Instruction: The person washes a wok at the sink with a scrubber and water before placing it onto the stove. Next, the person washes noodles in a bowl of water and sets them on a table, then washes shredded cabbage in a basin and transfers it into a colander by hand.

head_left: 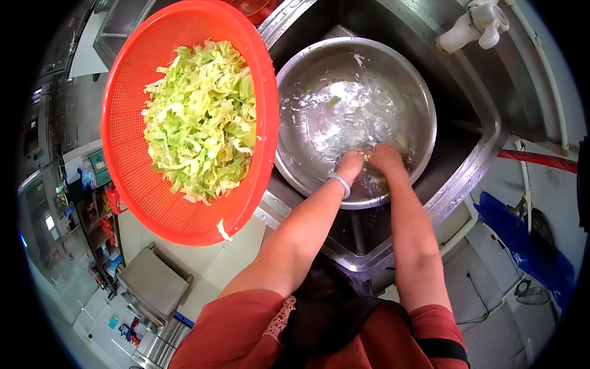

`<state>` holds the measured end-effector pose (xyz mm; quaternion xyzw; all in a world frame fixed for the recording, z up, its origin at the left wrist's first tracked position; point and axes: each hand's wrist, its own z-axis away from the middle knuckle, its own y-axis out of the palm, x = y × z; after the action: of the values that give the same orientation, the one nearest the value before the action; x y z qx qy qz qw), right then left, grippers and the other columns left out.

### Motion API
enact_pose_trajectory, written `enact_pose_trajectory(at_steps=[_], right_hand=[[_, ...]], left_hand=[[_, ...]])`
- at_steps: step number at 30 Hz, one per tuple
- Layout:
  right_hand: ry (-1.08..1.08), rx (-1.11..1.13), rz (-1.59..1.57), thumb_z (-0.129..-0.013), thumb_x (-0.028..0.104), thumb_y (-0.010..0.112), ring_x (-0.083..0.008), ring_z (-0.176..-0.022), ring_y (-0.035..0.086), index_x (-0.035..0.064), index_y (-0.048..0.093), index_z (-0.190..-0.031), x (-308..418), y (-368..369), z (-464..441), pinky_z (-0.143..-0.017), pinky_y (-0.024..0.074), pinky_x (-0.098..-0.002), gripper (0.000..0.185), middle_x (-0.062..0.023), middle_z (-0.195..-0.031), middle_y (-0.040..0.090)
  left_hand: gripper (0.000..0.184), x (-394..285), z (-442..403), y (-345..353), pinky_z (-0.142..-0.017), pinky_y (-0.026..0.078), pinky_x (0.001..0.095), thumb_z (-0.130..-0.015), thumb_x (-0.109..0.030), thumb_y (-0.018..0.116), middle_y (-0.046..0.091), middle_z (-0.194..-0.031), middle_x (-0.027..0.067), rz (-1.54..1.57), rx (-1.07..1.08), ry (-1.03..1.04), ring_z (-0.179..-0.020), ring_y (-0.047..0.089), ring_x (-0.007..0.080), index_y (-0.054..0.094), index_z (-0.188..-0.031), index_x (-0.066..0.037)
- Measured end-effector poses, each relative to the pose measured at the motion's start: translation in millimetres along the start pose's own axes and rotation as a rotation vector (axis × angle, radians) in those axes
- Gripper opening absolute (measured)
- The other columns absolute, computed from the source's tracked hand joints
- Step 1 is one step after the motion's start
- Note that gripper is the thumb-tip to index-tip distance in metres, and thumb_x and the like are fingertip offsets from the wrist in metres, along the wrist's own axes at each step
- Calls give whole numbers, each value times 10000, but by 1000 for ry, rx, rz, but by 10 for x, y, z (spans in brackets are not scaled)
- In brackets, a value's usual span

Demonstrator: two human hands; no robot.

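Observation:
Water with a few loose lettuce shreds [335, 99] fills a wide steel basin [424, 92] in the sink. My left hand [350, 165], with a pale bracelet at the wrist, is at the water near the basin's front side. Close beside it on the right, my right hand [386, 158] dips in too. Both hands look curled in, and a small pale yellow-green bit shows between them; splashing water and the backs of the hands hide the fingertips. Left of the basin, a red plastic colander [126, 129] holds a heap of shredded lettuce [200, 123].
The basin stands inside a steel sink [485, 147] with a raised rim. A white tap [473, 27] juts in at the upper right. Blue plastic sheeting [522, 246] hangs at the right, and a grey steel-topped stand [153, 280] is at the lower left.

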<state>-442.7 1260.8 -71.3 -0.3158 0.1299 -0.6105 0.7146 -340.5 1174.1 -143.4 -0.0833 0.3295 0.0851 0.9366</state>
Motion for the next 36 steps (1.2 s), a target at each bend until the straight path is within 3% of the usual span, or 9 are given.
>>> enact_pose_trajectory(at_steps=[4, 7, 14, 18, 22, 25, 27, 31, 36], right_hand=[[96, -55, -403, -848, 340, 563, -344, -903, 637, 38, 668, -1020, 15, 325, 113, -783, 495, -422, 362, -208, -967, 658], [211, -149, -941, -838, 272, 585, -277, -817, 643, 6, 650, -1011, 150, 449, 281, -720, 495, -378, 324, -182, -906, 669], [-213, -755, -1389, -880, 125, 583, -152, -685, 525, 23, 602, -889, 1239, -835, 1460, -669, 442, -272, 104, -76, -756, 587], [-822, -1241, -1122, -833, 108, 608, -202, -833, 564, 48, 615, -911, 2129, -1630, 2276, -747, 454, -324, 98, -91, -870, 603], [-1289, -1201, -919, -800, 110, 632, -280, -888, 555, 40, 611, -926, 2984, -1776, 2382, -781, 452, -367, 146, -105, -941, 601], [-988, -1062, -710, -791, 103, 638, -310, -1025, 546, 35, 616, -1023, 3083, -1685, 2343, -893, 437, -369, 242, -134, -1110, 581], [-767, -1125, -613, -790, 80, 625, -308, -1123, 528, 75, 615, -1112, 2934, -1687, 2404, -968, 419, -368, 322, -154, -1264, 512], [-488, -1075, -852, -815, 11, 573, -225, -960, 614, 94, 650, -1039, 2025, -1551, 2140, -768, 507, -309, 251, -93, -1039, 635], [254, -653, -270, -767, 240, 668, -370, -1066, 553, 60, 554, -1199, 307, -134, 824, -940, 434, -416, 482, -226, -1140, 573]], left_hand=[[242, -843, 616, -163, -608, 512, 423, -939, -273, 443, 599, -861, 87, 462, 137, -558, -765, 607, 223, 567, -1031, -87], [243, -821, 748, -114, -709, 501, 419, -898, -256, 498, 588, -929, 109, 732, 146, -521, -837, 598, 279, 558, -1048, -74], [280, -2014, 1923, -573, -848, 469, 278, -945, -85, 474, 563, -1095, 76, 985, 15, 185, -972, 561, 156, 464, -1222, -48], [319, -2728, 2908, -1459, -904, 440, 265, -957, -64, 448, 524, -1180, 78, 644, -8, 795, -1073, 525, 147, 438, -1275, -56], [378, -2705, 3158, -2339, -946, 427, 303, -966, -98, 435, 494, -1242, 81, 526, -203, 973, -1119, 505, 185, 383, -1338, -50], [423, -2359, 2767, -3121, -980, 413, 376, -945, -76, 435, 480, -1303, 151, 24, -314, 890, -1173, 497, 291, 375, -1362, -41], [450, -2119, 2626, -3532, -1018, 369, 423, -910, -46, 441, 435, -1354, 217, -1323, -575, 671, -1232, 443, 372, 394, -1357, -35], [406, -2080, 2786, -3815, -997, 370, 421, -852, -16, 487, 442, -1337, 229, -916, -412, 761, -1221, 445, 356, 514, -1257, -12], [434, -2029, 2927, -4088, -1008, 352, 442, -831, -26, 551, 442, -1344, 209, -1099, -755, 876, -1224, 438, 367, 516, -1264, -30]])
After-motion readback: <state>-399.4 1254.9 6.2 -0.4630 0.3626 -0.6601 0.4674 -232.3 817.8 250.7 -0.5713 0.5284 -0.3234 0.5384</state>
